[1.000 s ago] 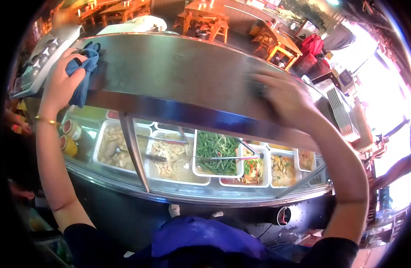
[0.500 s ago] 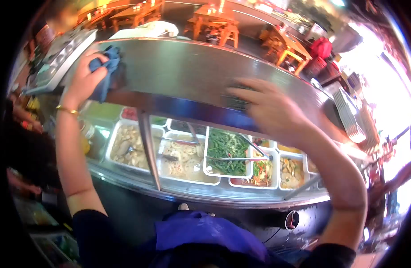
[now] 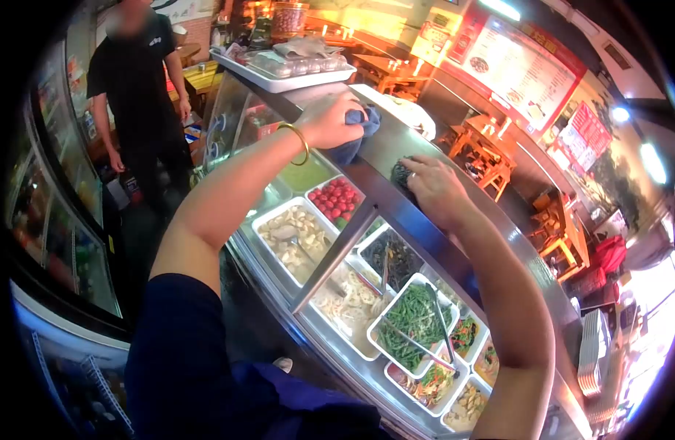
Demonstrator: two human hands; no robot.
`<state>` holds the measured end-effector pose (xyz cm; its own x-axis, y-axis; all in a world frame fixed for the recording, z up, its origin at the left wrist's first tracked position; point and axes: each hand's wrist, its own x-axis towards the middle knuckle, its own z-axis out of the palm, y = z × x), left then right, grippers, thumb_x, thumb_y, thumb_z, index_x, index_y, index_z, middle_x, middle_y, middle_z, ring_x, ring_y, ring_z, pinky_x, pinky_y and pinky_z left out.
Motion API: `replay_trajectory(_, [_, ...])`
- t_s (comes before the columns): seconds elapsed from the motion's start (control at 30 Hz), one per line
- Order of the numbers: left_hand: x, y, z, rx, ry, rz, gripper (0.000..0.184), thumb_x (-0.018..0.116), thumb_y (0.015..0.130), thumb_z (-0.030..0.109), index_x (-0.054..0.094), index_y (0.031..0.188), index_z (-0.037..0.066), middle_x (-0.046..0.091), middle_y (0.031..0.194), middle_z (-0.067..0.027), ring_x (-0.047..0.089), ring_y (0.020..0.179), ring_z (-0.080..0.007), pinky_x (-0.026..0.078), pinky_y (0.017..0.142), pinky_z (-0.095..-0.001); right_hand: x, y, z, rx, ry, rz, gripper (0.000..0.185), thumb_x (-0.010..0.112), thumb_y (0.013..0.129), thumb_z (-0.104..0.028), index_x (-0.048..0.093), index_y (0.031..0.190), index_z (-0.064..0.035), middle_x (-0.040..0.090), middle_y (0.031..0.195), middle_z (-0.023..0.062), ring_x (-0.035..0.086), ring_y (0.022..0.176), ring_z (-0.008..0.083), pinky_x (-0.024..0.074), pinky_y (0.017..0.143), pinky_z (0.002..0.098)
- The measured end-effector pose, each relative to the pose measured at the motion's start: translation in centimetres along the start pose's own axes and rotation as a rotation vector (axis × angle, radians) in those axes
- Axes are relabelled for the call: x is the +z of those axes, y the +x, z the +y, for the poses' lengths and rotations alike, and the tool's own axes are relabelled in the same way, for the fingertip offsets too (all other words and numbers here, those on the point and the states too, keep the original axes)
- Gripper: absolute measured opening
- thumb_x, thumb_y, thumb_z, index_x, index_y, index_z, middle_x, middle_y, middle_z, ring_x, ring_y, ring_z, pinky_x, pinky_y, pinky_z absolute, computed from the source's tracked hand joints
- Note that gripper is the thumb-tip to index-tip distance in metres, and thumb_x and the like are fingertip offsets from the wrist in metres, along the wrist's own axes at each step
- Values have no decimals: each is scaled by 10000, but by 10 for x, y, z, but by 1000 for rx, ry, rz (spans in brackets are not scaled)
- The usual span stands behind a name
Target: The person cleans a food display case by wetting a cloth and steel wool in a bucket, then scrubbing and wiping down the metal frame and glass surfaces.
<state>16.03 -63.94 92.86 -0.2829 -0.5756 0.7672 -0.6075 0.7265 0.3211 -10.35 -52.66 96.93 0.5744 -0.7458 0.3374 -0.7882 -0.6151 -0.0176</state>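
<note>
My left hand (image 3: 332,121), a gold bangle at its wrist, is closed round a bunched blue cloth (image 3: 359,132) on the steel counter top (image 3: 385,150). My right hand (image 3: 434,187) grips a dark mesh scouring pad (image 3: 401,174), pressed on the same steel top farther along. Below the ledge, white food trays stand in the display case. They hold green beans (image 3: 411,326), small red fruits (image 3: 335,199), sliced pale food (image 3: 293,238) and a dark food (image 3: 390,257). Tongs (image 3: 418,341) lie across the green beans tray.
A white tray (image 3: 282,79) with covered round items sits at the counter's far left end. A person in black (image 3: 136,81) stands to the left, beside glass-door fridges (image 3: 74,198). Stacked plates (image 3: 592,352) are at right. Wooden tables (image 3: 491,143) lie beyond the counter.
My view has turned left and tilted, so the standing person and fridges show. Both hands keep to the counter top; the blue cloth is still in my left, the pad in my right.
</note>
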Motion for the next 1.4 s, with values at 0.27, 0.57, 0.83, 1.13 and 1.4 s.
replay_trajectory(0.27, [-53, -112, -49, -475, -1182, 143, 472, 646, 765, 16, 620, 1235, 39, 581, 1325, -155, 547, 1249, -265, 437, 1053, -365, -50, -147, 91, 493, -112, -13, 416, 456, 936, -156, 577, 1291, 22, 515, 1378, 229, 469, 1292, 383, 343, 1121, 442])
replay_trajectory(0.57, [-29, -260, -82, -878, -2408, -239, 569, 558, 896, 427, 528, 1281, 9, 599, 1202, -229, 627, 1021, -401, 492, 954, -549, 34, 66, 57, 488, -84, 4, 447, 465, 982, -233, 533, 1379, -37, 490, 1428, 202, 421, 1364, 325, 293, 1154, 401])
replay_trajectory(0.83, [-67, -255, -126, -1364, -2266, -51, 282, 518, 944, 113, 577, 1195, -2, 586, 1167, -235, 581, 1082, -337, 554, 891, -431, 127, 296, -20, 252, -127, -29, 428, 411, 949, -226, 603, 1271, -20, 575, 1313, 198, 483, 1271, 342, 345, 1101, 458])
replay_trajectory(1.13, [-62, -287, -198, -1092, -1558, -91, 220, 404, 968, 223, 531, 836, 101, 573, 861, -62, 588, 817, -211, 525, 827, -370, 34, 128, -54, 464, -77, -130, 402, 461, 944, -200, 618, 1261, -10, 513, 1414, 183, 436, 1345, 348, 325, 1136, 423])
replay_trajectory(1.4, [-29, -362, -197, -1118, -1469, 85, 288, 451, 923, 368, 563, 784, 142, 616, 819, -54, 604, 762, -243, 510, 718, -396, 91, 238, -31, 401, 31, -74, 413, 476, 948, -198, 592, 1298, -11, 523, 1396, 212, 475, 1307, 350, 338, 1128, 411])
